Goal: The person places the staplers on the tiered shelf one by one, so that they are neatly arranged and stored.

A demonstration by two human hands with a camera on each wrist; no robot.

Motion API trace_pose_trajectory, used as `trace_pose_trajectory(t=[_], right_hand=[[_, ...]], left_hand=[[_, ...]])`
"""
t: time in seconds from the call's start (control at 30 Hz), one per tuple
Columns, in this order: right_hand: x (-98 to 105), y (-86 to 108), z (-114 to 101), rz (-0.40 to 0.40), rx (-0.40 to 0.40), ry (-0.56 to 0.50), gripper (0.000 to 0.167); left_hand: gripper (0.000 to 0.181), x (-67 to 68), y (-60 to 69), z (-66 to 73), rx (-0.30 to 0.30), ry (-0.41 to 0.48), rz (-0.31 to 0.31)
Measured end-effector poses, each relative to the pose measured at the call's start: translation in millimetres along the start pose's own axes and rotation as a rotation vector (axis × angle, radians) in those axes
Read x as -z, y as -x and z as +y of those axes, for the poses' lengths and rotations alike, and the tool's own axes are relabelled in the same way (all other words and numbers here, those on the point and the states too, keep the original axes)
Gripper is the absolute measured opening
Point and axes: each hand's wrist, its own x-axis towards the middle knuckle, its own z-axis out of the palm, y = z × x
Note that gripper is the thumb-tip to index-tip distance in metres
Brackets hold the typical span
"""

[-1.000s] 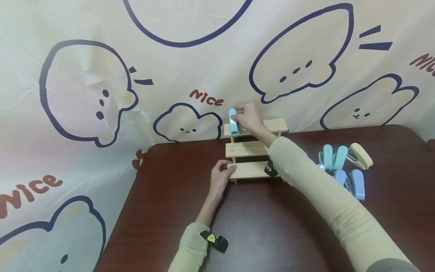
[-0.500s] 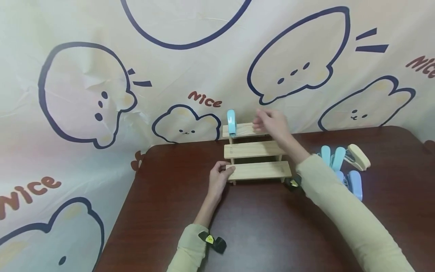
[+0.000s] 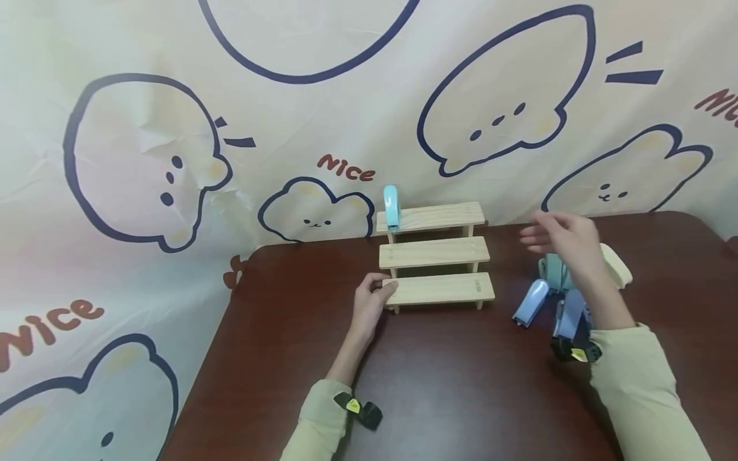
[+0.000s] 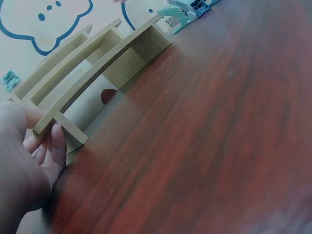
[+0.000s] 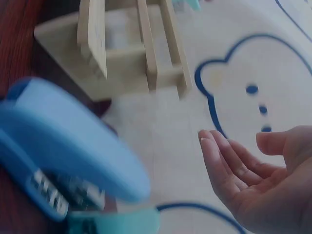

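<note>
Wooden rack (image 3: 439,289), bottom-left edge in fingers of left hand (image 3: 368,304); right hand (image 3: 569,244), fingers loose, empty, near staplers (image 3: 530,303), tabletop (image 3: 507,262) room leftward

Looking across a dark reddish-brown table (image 3: 450,378) with visible grain and a dull sheen on its near part. Facing a pale printed backdrop (image 3: 323,121) beyond it, covering the far side and the left, with creases at far left. Seeing on it a big navy-outlined face (image 3: 127,166) at far left, a smaller face (image 3: 317,208) at far centre, a tilted face (image 3: 507,96) farther right, and a wide face (image 3: 628,176) at far right. Reading a reddish-brown "Nice" (image 3: 346,168) above the smaller face and a larger "Nice" (image 3: 52,328) at left. Noticing a brown flower-like shape (image 3: 233,272) beside the table's left edge.
</note>
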Motion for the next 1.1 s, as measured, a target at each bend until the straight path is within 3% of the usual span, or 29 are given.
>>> trace_pose_trajectory(t=[0.2, 1.1], right_hand=[[24, 1.8, 12, -0.007, -0.010, 0.003, 0.061], [31, -6.1, 30, -0.011, -0.044, 0.180, 0.070]], left_hand=[[0.024, -3.6, -1.9, -0.1, -0.002, 0.019, -0.020], [0.022, -1.9, -0.1, -1.0, -0.017, -0.005, -0.001]])
